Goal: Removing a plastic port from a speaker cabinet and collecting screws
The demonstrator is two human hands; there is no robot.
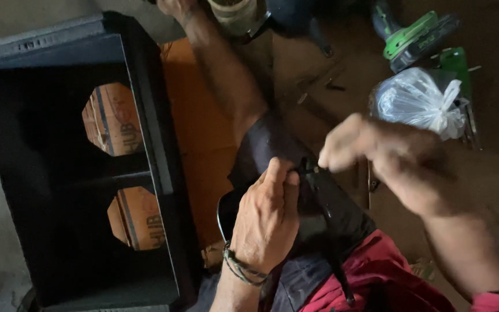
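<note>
Nearest us, our left hand (265, 222) presses a black strap-like piece (324, 199) against our knee, fingers curled over its top end. Our right hand (388, 159), blurred, pinches closed at that same end. We judge the fastening there only partly done. Farther left stands a black cabinet (59, 173) with two cut-outs; far right lie a tied plastic bag (420, 101) and a green power tool (417, 37).

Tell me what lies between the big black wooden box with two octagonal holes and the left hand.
In the head view, a flat orange cardboard sheet lies between the black box and the left hand.
</note>
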